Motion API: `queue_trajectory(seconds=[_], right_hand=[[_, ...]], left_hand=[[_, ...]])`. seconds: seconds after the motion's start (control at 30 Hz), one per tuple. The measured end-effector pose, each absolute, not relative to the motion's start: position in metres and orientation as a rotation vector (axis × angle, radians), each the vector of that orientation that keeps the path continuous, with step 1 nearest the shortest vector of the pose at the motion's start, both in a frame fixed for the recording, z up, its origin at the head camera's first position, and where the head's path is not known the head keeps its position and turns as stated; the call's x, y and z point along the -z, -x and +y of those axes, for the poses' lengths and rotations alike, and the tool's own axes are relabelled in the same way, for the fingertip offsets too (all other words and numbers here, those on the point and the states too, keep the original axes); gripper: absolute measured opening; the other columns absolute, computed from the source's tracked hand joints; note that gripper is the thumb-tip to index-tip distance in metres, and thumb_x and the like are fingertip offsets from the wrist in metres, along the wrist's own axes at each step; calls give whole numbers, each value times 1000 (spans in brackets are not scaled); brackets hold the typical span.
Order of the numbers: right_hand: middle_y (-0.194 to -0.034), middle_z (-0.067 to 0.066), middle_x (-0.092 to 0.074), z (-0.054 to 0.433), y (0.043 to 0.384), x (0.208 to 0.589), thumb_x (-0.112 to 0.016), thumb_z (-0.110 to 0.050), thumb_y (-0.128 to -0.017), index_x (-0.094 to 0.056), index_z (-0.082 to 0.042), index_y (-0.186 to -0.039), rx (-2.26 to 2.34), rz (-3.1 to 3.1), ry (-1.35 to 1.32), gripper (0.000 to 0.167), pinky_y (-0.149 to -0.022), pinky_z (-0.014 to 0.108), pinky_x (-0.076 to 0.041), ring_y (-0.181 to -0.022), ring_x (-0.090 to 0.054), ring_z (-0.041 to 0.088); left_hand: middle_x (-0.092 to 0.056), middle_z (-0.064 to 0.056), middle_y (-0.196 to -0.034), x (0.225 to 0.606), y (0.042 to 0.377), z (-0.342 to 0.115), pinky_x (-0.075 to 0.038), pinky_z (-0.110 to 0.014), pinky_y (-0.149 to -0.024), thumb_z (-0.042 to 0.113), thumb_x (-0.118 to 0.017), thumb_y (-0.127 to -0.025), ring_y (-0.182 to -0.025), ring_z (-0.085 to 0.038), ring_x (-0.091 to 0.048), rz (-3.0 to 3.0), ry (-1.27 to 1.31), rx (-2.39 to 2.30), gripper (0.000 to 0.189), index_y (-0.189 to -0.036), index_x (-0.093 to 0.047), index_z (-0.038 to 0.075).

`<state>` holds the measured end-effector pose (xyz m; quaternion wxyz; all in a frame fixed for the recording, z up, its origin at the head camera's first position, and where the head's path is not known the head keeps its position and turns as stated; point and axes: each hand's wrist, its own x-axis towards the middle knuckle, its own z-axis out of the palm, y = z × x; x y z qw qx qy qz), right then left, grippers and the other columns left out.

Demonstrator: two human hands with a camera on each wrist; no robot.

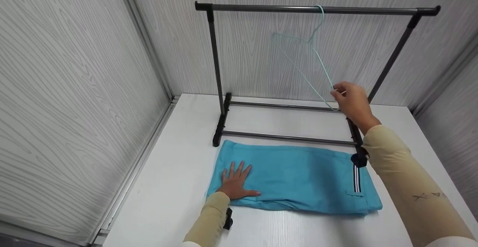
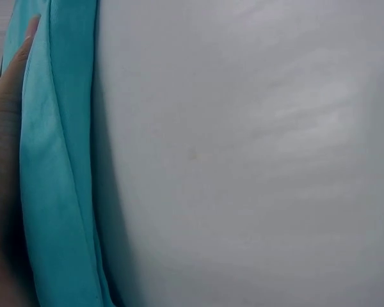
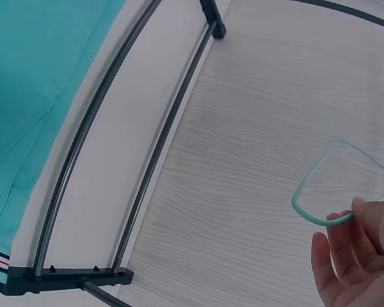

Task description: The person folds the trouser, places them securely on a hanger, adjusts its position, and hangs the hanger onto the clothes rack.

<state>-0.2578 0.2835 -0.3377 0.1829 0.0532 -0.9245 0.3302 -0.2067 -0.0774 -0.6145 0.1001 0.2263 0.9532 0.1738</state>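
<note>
Room for a hand between hanger (image 1: 324,69) and left upright (image 1: 216,60); top bar (image 1: 261,9) blocks above, front base rail (image 1: 291,139) crosses low; right upright (image 1: 396,49) runs behind my right hand (image 1: 351,99), depth gap unclear; my left hand (image 1: 236,185) has flat table (image 1: 168,146) to its left; left foot (image 1: 222,122) stands ahead, just beyond the cloth (image 1: 291,176).

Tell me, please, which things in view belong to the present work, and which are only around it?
Seem part of the work:
Pale green hanger, pinched by the right hand, hooked over the rack
Blue folded garment, under the left hand

Only surroundings:
White table
Grey wall panels
</note>
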Motion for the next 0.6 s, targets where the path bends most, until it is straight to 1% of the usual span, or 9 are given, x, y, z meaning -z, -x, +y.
queue_trajectory(seconds=[0.2,0.33,0.37,0.43,0.57,0.6], right_hand=[[-96,18,-62,279,256,329,-55,-13,-94,-60,5,-111,-984,-2632,-163,25,-55,16,-42,-82,-61,27],[-94,17,-61,275,253,323,-54,-11,-94,-60,6,-110,-978,-2625,-165,24,-53,16,-41,-78,-59,24],[-94,16,-60,275,252,321,-53,-12,-94,-59,6,-110,-981,-2628,-165,24,-54,16,-41,-78,-58,23],[-95,15,-59,274,249,317,-52,-14,-95,-58,5,-111,-1000,-2623,-169,25,-54,17,-41,-78,-56,21],[-94,14,-58,272,242,313,-52,-16,-96,-57,3,-109,-1073,-2577,-176,25,-54,17,-42,-75,-56,17],[-94,13,-57,272,240,314,-52,-17,-96,-57,3,-108,-1098,-2563,-181,24,-54,17,-42,-74,-55,16]], left_hand=[[-8,-12,-154,613,205,-76,-1,-66,-100,81,-51,-68,-137,-42,5,2826,-708,-595,108,-149,-18,17],[-6,-10,-155,615,205,-76,-1,-64,-101,84,-46,-67,-138,-40,7,2839,-693,-533,109,-150,-16,20],[-6,-10,-155,613,205,-76,-1,-64,-101,82,-49,-68,-138,-41,7,2833,-686,-530,108,-150,-17,19],[-4,-7,-155,615,206,-76,0,-63,-102,85,-46,-66,-138,-38,9,2842,-676,-489,109,-150,-14,22],[-3,-6,-156,617,209,-77,-1,-63,-102,86,-46,-65,-138,-38,10,2842,-670,-494,110,-150,-14,23],[-2,-4,-156,620,210,-77,0,-62,-102,88,-42,-64,-138,-36,11,2848,-670,-486,111,-150,-12,25]])
